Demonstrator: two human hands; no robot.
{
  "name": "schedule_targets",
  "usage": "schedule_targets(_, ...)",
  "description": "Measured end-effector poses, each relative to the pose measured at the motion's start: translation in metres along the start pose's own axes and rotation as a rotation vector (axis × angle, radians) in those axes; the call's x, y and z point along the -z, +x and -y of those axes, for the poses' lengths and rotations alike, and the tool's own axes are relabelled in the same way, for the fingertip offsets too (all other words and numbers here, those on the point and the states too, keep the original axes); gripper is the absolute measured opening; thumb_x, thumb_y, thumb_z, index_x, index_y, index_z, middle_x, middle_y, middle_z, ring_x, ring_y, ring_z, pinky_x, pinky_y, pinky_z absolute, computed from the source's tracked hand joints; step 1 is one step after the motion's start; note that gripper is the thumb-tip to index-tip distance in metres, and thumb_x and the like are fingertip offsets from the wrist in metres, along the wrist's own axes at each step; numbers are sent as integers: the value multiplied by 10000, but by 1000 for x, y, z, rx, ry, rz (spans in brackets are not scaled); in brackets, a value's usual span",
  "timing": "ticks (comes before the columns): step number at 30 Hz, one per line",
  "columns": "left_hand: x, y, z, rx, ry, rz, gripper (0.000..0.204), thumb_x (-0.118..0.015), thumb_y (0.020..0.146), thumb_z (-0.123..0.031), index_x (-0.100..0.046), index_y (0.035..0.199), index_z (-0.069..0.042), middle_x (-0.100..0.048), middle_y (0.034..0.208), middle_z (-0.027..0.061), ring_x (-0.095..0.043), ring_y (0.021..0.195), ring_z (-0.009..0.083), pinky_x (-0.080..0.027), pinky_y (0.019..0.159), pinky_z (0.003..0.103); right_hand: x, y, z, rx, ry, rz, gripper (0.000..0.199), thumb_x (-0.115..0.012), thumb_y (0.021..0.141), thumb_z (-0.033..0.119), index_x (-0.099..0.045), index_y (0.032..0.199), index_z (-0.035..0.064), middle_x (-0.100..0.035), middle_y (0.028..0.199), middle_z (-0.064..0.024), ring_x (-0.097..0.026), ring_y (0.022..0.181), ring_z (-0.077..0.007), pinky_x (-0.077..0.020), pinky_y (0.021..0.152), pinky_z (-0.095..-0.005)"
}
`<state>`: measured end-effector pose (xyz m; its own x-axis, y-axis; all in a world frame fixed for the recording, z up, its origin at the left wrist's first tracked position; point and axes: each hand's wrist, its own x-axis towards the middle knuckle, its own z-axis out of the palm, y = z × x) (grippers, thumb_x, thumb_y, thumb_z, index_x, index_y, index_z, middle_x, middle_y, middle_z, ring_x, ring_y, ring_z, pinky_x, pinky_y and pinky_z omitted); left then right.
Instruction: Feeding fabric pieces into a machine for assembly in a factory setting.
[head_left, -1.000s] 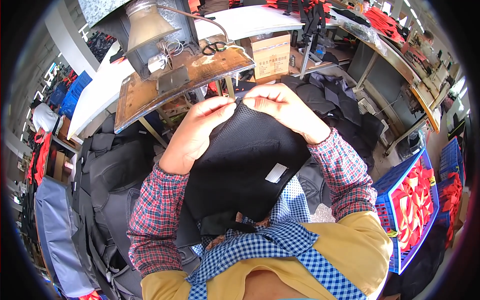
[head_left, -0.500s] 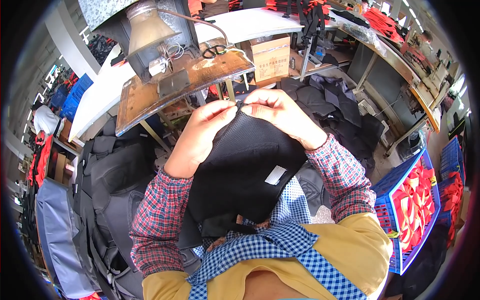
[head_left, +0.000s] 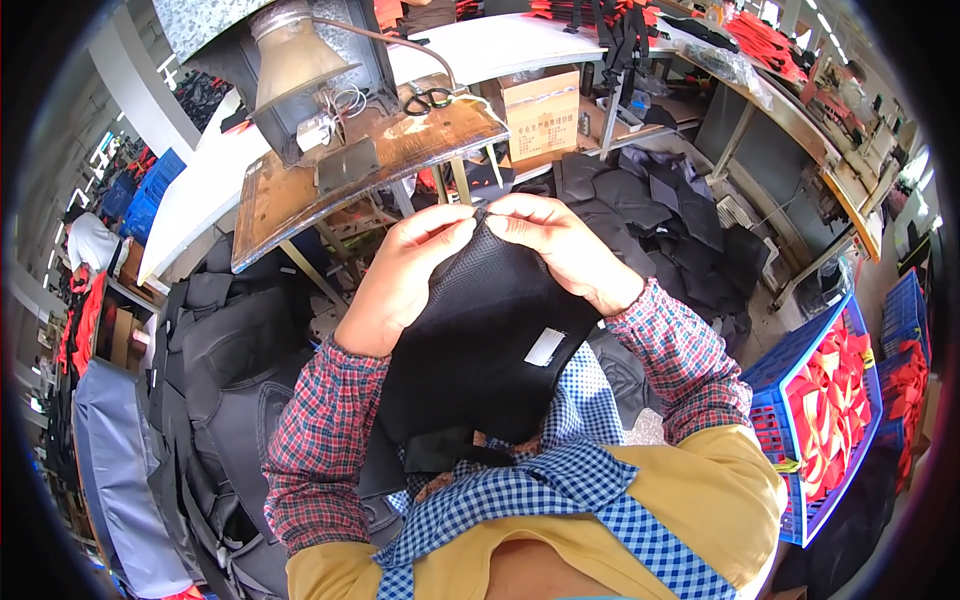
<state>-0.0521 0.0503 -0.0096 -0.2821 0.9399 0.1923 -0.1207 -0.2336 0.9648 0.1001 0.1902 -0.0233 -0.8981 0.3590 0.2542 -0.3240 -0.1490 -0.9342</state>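
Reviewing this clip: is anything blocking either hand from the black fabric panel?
Nothing visible is: the left hand and right hand both pinch the top edge of the black fabric panel directly. Its white label lies lower, clear of both.

From the fabric piece (head_left: 480,350), the left hand (head_left: 405,275) is at ten o'clock, the right hand (head_left: 570,250) between one and two, fingertips at its twelve-o'clock edge. Beyond, at eleven, scissors (head_left: 428,101) lie on a table (head_left: 275,210); just past twelve, a carton (head_left: 542,125). Cushions (head_left: 690,205) heap at two, others (head_left: 235,350) at nine. Between three and four, straps (head_left: 828,420) lie in a crate (head_left: 768,420).
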Motion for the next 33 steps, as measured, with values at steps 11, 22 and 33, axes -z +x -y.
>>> schedule_targets(11, 8, 1, 11, 107, -109, 3, 285, -667, 898, -67, -628, 1159, 44, -660, 1073, 66, -612, 996, 117, -468, 915, 240, 9, -3, -5, -15, 47, 6, 200, -594, 963, 161, -665, 1059, 1, -655, 974, -5, -582, 929, -74, -451, 867, -218)
schedule_targets(22, 4, 0, 11, 98, -16, -36, 250, -651, 907, -71, -631, 1128, 45, -654, 1059, 58, -605, 985, 121, -470, 897, 247, 18, -8, 2, 26, -354, 106, 257, -548, 994, 173, -627, 1148, -17, -664, 1034, -16, -577, 963, -85, -460, 891, -233)
schedule_targets(33, -62, -103, -48, -1059, 1148, -925, 176, -539, 880, -89, -654, 929, 35, -650, 970, 162, -632, 844, 255, -511, 810, 363, 62, -39, 11, 251, -920, -139, 151, -602, 910, 117, -592, 976, -18, -579, 763, -178, -555, 662, -238, -476, 682, -367)
